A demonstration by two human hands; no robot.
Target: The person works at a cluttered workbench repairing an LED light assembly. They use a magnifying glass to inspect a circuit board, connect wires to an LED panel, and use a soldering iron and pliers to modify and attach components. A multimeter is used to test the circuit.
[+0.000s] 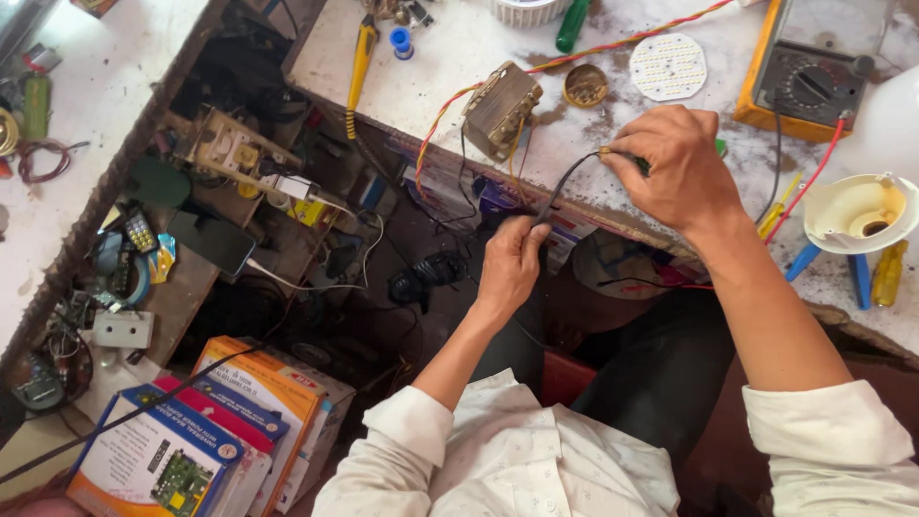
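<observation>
Left hand [510, 263], right hand [670, 163], black cable [565, 187]

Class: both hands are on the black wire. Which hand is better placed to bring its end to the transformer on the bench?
Probably the right hand: it pinches the black wire at its end, nearer the transformer. The left hand grips lower, off the bench edge.

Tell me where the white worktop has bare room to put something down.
Bare worktop lies between the yellow-handled tool and the small metal transformer. It is crowded around the right hand: round white LED board, yellow multimeter, white funnel-shaped lamp housing.
</observation>
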